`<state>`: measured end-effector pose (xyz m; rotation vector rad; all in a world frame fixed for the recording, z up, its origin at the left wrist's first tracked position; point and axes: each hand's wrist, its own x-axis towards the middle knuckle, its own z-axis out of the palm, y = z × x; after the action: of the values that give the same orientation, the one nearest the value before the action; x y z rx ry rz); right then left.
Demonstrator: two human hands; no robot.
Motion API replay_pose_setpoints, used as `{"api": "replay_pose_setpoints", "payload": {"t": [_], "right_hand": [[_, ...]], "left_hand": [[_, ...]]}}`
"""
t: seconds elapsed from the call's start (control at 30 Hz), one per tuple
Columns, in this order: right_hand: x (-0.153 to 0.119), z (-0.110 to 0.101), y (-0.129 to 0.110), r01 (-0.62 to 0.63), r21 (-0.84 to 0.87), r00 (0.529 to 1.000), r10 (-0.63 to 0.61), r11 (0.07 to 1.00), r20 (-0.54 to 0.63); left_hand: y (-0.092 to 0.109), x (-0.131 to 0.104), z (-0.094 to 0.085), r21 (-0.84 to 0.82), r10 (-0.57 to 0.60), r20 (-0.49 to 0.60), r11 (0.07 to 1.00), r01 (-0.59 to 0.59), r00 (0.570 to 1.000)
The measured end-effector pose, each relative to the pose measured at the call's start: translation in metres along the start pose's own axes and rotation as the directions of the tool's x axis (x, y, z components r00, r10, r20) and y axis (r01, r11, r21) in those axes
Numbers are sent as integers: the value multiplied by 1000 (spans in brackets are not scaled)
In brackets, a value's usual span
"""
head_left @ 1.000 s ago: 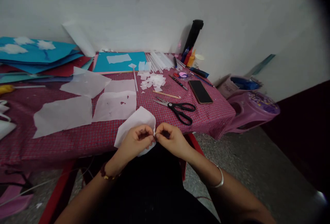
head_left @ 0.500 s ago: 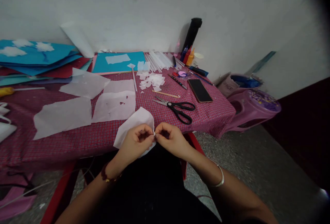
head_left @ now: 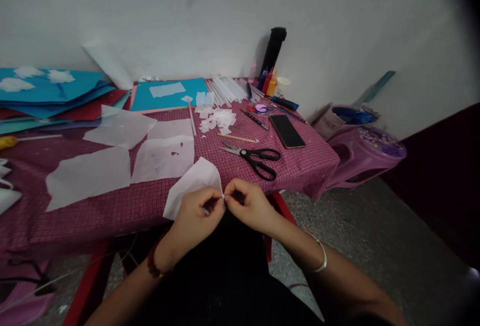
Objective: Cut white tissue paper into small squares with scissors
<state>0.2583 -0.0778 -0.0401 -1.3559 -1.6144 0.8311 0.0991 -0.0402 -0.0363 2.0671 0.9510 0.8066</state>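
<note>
A sheet of thin white paper (head_left: 192,181) is held at the table's front edge, partly behind my fingers. My left hand (head_left: 200,213) pinches its right edge between thumb and fingertips. Tip to tip with it, my right hand (head_left: 249,203) is closed in a pinch on the same edge. Just beyond my right hand lie black-handled scissors (head_left: 258,158), blades pointing left. A thin wooden stick (head_left: 238,138) rests behind them, near a heap of small white paper pieces (head_left: 217,118). More thin white sheets (head_left: 90,173) are spread out on the left.
A checked red cloth covers the table (head_left: 300,166). A phone (head_left: 287,131), a pen (head_left: 255,119) and paint bottles (head_left: 267,83) are at the right. Blue card (head_left: 168,96) and white strips (head_left: 228,88) lie by the wall. A pink stool (head_left: 369,158) stands beyond the table's right end.
The view has shifted slightly. My left hand has turned a little and its fingers have closed nearer together. Both hands still pinch the paper's edge.
</note>
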Motion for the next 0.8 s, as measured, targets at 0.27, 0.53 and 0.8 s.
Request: {"api": "replay_pose_setpoints", "payload": {"t": [0.27,0.53,0.8], "right_hand": [[-1,1,2,-13,48,1000,13,999,-8],[-1,1,-1,-32,52,999,32,998,-14],[3,4,6,-95,182,995,98,979,-4]], "left_hand": [[-1,2,3,57,19,-19,998,-18,1000],[-4,1,4,28,24,-27,999,-23,999],[-2,2,3,-59,-45,-11,997,45,999]]}}
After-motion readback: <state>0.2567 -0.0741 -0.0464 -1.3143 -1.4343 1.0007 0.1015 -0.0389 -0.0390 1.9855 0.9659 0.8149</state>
